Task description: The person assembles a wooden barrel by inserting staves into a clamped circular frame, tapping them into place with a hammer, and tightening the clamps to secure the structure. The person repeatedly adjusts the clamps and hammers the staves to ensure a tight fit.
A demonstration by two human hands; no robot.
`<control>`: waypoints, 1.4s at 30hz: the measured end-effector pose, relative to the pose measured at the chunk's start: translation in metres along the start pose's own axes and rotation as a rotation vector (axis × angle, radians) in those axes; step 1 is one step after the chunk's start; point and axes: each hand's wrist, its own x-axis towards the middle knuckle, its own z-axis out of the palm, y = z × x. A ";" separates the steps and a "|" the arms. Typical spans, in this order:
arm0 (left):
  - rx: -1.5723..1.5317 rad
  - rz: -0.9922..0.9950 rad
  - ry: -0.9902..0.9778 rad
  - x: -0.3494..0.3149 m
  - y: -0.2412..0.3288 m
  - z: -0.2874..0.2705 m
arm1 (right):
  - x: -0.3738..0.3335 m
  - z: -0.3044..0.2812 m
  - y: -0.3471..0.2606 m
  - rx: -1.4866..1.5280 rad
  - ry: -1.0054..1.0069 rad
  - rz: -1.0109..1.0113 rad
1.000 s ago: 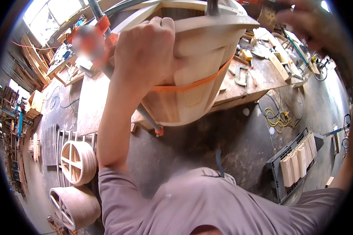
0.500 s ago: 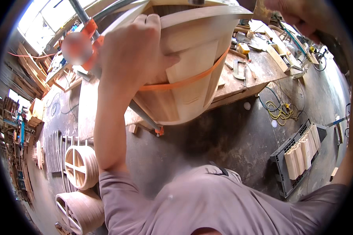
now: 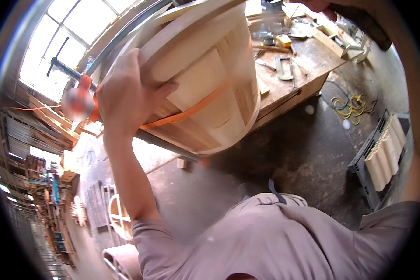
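Note:
A tapered wooden stave shell (image 3: 205, 84), shaped like a barrel or drum, stands tilted before me, with a pale wooden ring at its top. An orange band (image 3: 191, 111) runs around its outside. My left hand (image 3: 128, 95) grips the upper rim, thumb flat on the outer wall and fingers over the edge. Beside that hand is a bar clamp (image 3: 81, 95) with orange jaws and a threaded screw; its bar passes along the shell. My right hand (image 3: 324, 7), raised at the upper right, closes on a dark round-ended handle (image 3: 366, 25); the handle's other end is out of view.
On the workbench (image 3: 308, 79) to the right lie a G-clamp (image 3: 283, 69), a yellow tool (image 3: 283, 41) and wood pieces. Coiled yellow cable (image 3: 350, 109) and a black crate (image 3: 366, 172) of wooden slats (image 3: 385, 149) rest on the floor. Round wooden frames (image 3: 120, 217) stand lower left.
My view has swung, so the shell and my left hand appear further left and the crate further right. The left hand keeps its hold on the rim. More of the dark handle shows.

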 end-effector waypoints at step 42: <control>-1.063 -0.015 1.091 0.064 0.118 0.005 | -0.173 0.310 0.295 1.186 0.117 0.321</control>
